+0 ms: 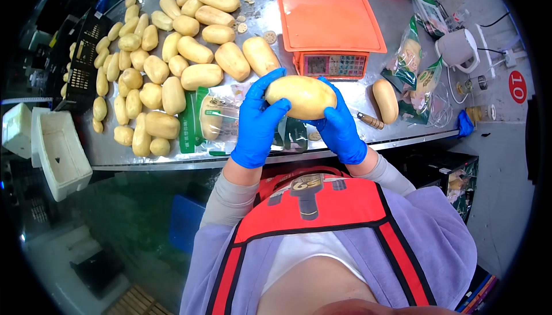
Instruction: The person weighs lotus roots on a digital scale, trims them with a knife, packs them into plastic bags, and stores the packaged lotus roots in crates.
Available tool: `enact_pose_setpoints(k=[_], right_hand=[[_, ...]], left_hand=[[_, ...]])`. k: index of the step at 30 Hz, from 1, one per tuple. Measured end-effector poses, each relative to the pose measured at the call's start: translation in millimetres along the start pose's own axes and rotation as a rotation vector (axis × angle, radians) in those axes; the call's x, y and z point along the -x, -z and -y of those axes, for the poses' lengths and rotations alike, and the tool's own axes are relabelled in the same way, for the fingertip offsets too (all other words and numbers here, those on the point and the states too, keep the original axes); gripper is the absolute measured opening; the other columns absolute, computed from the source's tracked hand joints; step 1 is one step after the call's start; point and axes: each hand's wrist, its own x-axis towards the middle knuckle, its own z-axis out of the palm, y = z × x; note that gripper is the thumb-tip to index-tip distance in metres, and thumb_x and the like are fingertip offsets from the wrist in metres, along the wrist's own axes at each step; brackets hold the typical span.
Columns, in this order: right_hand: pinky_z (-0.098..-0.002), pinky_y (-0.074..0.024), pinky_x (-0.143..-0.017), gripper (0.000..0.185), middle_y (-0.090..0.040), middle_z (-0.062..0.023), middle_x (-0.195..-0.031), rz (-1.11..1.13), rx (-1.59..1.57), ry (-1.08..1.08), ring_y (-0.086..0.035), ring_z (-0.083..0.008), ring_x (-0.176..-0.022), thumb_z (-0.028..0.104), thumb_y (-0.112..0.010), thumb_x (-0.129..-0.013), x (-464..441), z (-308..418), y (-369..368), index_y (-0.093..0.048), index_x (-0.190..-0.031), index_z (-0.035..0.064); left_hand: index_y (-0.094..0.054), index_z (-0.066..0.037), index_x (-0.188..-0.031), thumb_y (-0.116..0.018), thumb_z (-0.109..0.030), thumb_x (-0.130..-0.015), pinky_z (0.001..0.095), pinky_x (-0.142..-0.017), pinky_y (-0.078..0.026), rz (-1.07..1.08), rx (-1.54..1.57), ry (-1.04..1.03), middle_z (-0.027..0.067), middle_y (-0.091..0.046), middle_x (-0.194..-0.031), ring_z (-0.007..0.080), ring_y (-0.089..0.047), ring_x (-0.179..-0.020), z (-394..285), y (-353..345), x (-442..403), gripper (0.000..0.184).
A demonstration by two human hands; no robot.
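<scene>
Both hands wear blue gloves and hold one thick, pale yellow lotus root (303,97) level over the table's front part. My left hand (257,120) grips its left end, with the thumb on the near side. Around the right end my right hand (340,125) is closed. Just beyond them stands an orange scale (333,21) with a keypad on its near face. A knife with a wooden handle (371,120) lies right of my right hand, its blade partly hidden. Clear and green printed bags (215,120), one with a lotus root inside, lie left of my left hand.
Many lotus roots (195,49) cover the metal table's (261,13) left half, with cut slices (269,37) nearby. Another root (385,101) lies at right, beside filled bags (409,56). A black crate (86,62) and white foam box (60,154) stand left; a white kettle (457,49) stands right.
</scene>
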Motion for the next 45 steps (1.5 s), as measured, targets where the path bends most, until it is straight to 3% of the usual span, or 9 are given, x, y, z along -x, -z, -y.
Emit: enact_pose_setpoints(k=[9, 13, 18, 26, 28, 35, 38, 42, 45], right_hand=[[-0.0438, -0.0435, -0.094, 0.063, -0.039, -0.0131, -0.130, -0.053, -0.175, -0.196, -0.044, -0.0287, -0.118, 0.033, -0.057, -0.082, 6, 11, -20, -0.029, -0.133, 0.0080], [-0.0428, -0.0438, -0.094, 0.060, -0.036, -0.0137, -0.131, -0.025, -0.255, -0.200, -0.041, -0.0277, -0.120, 0.023, -0.054, -0.085, 9, 8, -24, -0.025, -0.135, 0.0062], [-0.0345, -0.0356, -0.099, 0.068, -0.039, -0.0115, -0.130, 0.129, 0.143, -0.115, -0.039, -0.0206, -0.122, 0.027, -0.059, -0.082, 11, -6, -18, -0.026, -0.136, 0.0023], [-0.0322, -0.0319, -0.101, 0.074, -0.038, -0.0096, -0.132, 0.136, 0.080, -0.164, -0.037, -0.0177, -0.122, 0.029, -0.062, -0.080, 14, -10, -25, -0.024, -0.138, 0.0011], [-0.0319, -0.0324, -0.100, 0.074, -0.038, -0.0097, -0.132, 0.136, 0.098, -0.164, -0.038, -0.0176, -0.122, 0.030, -0.061, -0.080, 14, -9, -25, -0.024, -0.138, 0.0012], [-0.0320, -0.0337, -0.099, 0.071, -0.039, -0.0100, -0.131, 0.087, -0.023, -0.266, -0.039, -0.0184, -0.120, 0.028, -0.059, -0.082, 16, -6, -22, -0.024, -0.137, 0.0009], [-0.0326, -0.0340, -0.099, 0.069, -0.040, -0.0104, -0.131, 0.112, 0.180, -0.175, -0.040, -0.0191, -0.120, 0.026, -0.059, -0.082, 22, -6, -19, -0.025, -0.137, 0.0008], [-0.0336, -0.0326, -0.100, 0.064, -0.043, -0.0122, -0.129, 0.139, 0.382, -0.216, -0.040, -0.0202, -0.120, 0.025, -0.058, -0.083, 30, 7, 11, -0.030, -0.135, -0.0010], [-0.0308, -0.0381, -0.094, 0.062, -0.046, -0.0110, -0.126, 0.010, 0.366, -0.295, -0.044, -0.0182, -0.115, 0.027, -0.057, -0.083, 41, 16, 42, -0.033, -0.134, -0.0005]], left_hand=[[-0.046, 0.002, -0.123, -0.051, -0.015, -0.086, 0.0318, -0.096, -0.037, -0.079, 0.061, 0.113, 0.0104, -0.050, -0.122, 0.0187, -0.048, -0.110, 14, 8, -12, 0.041], [-0.045, 0.001, -0.123, -0.053, -0.020, -0.087, 0.0316, -0.094, -0.039, -0.069, -0.049, -0.045, 0.0115, -0.051, -0.120, 0.0188, -0.049, -0.108, 14, -2, -7, 0.042], [-0.051, 0.001, -0.113, -0.055, -0.025, -0.087, 0.0305, -0.087, -0.044, -0.074, -0.114, -0.090, 0.0125, -0.058, -0.108, 0.0183, -0.056, -0.097, 13, 11, -10, 0.037], [-0.062, 0.001, -0.099, -0.039, -0.026, -0.095, 0.0293, -0.081, -0.046, -0.043, -0.137, -0.033, 0.0109, -0.063, -0.094, 0.0168, -0.059, -0.089, 10, 26, -16, 0.036], [-0.063, 0.000, -0.099, -0.035, -0.027, -0.095, 0.0291, -0.082, -0.046, -0.057, 0.000, 0.120, 0.0111, -0.063, -0.096, 0.0170, -0.059, -0.089, 9, 27, -17, 0.039], [-0.058, -0.001, -0.101, -0.061, -0.009, -0.082, 0.0294, -0.084, -0.046, -0.011, -0.159, 0.007, 0.0108, -0.062, -0.096, 0.0175, -0.058, -0.088, -9, 8, -7, 0.021], [-0.061, 0.000, -0.098, -0.060, -0.011, -0.082, 0.0284, -0.080, -0.047, -0.063, -0.140, 0.055, 0.0099, -0.063, -0.093, 0.0157, -0.059, -0.084, -1, 13, -8, 0.019], [-0.064, 0.000, -0.091, -0.057, -0.016, -0.085, 0.0264, -0.070, -0.047, -0.083, -0.550, -0.042, 0.0070, -0.064, -0.080, 0.0134, -0.059, -0.075, 16, 17, 0, 0.018], [-0.064, 0.000, -0.089, -0.054, -0.018, -0.088, 0.0249, -0.065, -0.047, -0.276, -0.286, -0.171, 0.0062, -0.063, -0.074, 0.0125, -0.059, -0.069, 26, 48, 22, 0.021]])
